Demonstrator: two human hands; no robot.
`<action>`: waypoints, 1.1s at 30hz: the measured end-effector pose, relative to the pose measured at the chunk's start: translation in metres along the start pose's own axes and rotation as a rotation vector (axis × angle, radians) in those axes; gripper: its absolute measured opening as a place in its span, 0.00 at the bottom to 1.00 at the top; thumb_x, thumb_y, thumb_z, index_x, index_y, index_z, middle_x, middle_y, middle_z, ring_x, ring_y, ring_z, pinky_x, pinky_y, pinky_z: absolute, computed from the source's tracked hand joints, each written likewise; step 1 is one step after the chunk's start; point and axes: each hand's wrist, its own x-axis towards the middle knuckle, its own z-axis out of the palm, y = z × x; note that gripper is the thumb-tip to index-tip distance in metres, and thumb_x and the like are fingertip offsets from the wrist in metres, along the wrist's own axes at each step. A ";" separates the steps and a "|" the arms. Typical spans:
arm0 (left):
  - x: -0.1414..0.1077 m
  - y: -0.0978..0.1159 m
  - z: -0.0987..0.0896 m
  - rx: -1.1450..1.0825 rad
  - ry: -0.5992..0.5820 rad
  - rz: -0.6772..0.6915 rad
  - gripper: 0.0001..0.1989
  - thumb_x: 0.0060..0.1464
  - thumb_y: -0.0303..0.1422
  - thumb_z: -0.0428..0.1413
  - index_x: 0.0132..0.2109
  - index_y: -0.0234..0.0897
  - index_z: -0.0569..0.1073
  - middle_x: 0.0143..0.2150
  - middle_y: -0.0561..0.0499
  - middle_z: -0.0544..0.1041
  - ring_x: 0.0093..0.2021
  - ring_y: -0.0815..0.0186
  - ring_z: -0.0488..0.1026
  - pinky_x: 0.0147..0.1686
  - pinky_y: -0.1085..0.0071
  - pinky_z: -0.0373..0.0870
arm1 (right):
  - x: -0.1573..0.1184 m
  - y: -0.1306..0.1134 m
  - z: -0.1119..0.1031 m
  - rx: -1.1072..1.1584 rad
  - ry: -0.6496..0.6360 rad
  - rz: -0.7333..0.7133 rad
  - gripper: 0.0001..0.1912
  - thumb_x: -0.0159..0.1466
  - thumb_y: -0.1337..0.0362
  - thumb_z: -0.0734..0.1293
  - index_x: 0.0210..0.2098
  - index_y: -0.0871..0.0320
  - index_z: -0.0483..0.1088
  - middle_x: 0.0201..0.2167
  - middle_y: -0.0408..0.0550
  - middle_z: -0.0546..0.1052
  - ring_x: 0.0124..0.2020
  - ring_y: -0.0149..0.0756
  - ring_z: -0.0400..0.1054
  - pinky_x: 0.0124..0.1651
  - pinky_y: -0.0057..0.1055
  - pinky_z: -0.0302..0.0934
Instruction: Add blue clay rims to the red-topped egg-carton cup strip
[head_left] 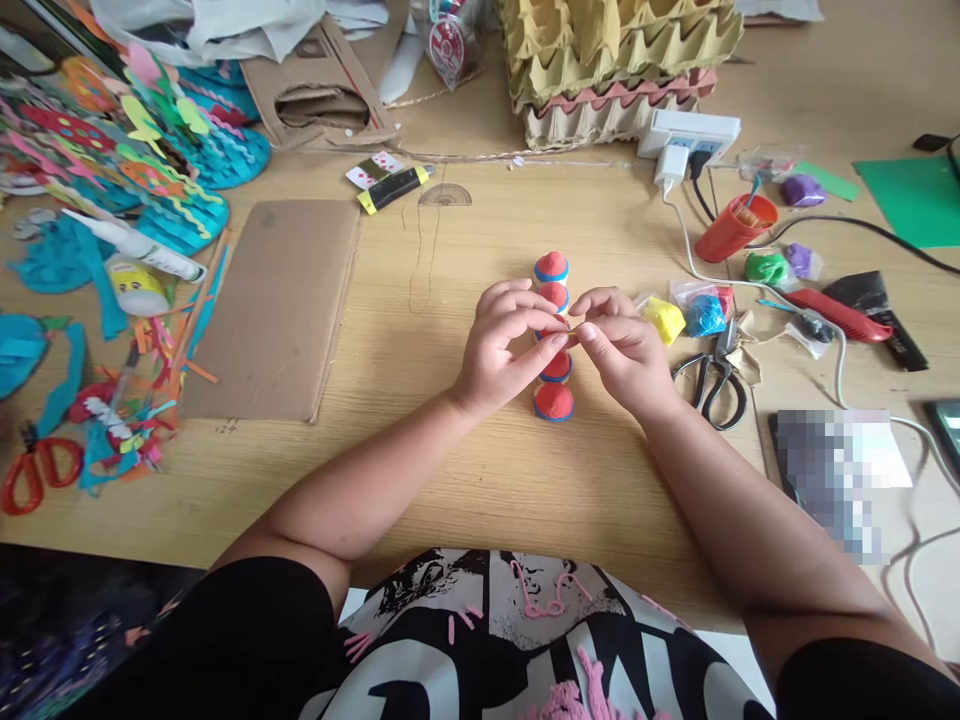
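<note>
My left hand [506, 340] and my right hand [626, 350] meet over the middle of the table. Thumbs and forefingers of both are pinched on a tiny, thin yellow strip [572, 332], most of it covered by fingertips. Beneath them runs a column of small red domes with blue rims; the nearest red dome [553, 401] and the farthest red dome [552, 265] show fully, while those between are partly hidden by my fingers. Right of my right hand lie a bag of yellow clay [664, 319], a bag of blue clay [705, 314] and black-handled scissors [712, 385].
A cardboard sheet [266, 310] lies to the left, beside colourful paper scraps and red scissors [41, 470]. Stacked egg trays [615, 70] and a power strip [690, 135] stand at the back. A red cup [735, 228] and a white cable [757, 284] are at right.
</note>
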 end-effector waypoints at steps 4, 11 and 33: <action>-0.001 -0.002 0.001 -0.008 0.035 -0.019 0.02 0.64 0.36 0.63 0.40 0.46 0.78 0.44 0.53 0.82 0.58 0.61 0.74 0.65 0.53 0.69 | 0.000 0.000 -0.002 -0.044 -0.029 -0.008 0.24 0.71 0.43 0.65 0.30 0.51 0.81 0.42 0.49 0.76 0.48 0.41 0.71 0.56 0.46 0.68; -0.001 0.000 0.001 -0.115 0.024 -0.122 0.06 0.65 0.39 0.62 0.39 0.44 0.79 0.44 0.52 0.82 0.56 0.62 0.76 0.67 0.53 0.69 | 0.001 0.003 -0.003 -0.151 -0.006 -0.132 0.22 0.63 0.44 0.74 0.51 0.47 0.80 0.45 0.49 0.80 0.48 0.43 0.71 0.51 0.43 0.69; -0.001 -0.003 -0.002 -0.163 0.039 -0.205 0.12 0.69 0.42 0.56 0.41 0.44 0.80 0.44 0.50 0.82 0.54 0.62 0.77 0.68 0.53 0.68 | -0.002 -0.001 0.001 0.021 0.163 0.050 0.12 0.65 0.49 0.74 0.32 0.48 0.84 0.36 0.46 0.78 0.41 0.37 0.74 0.50 0.41 0.70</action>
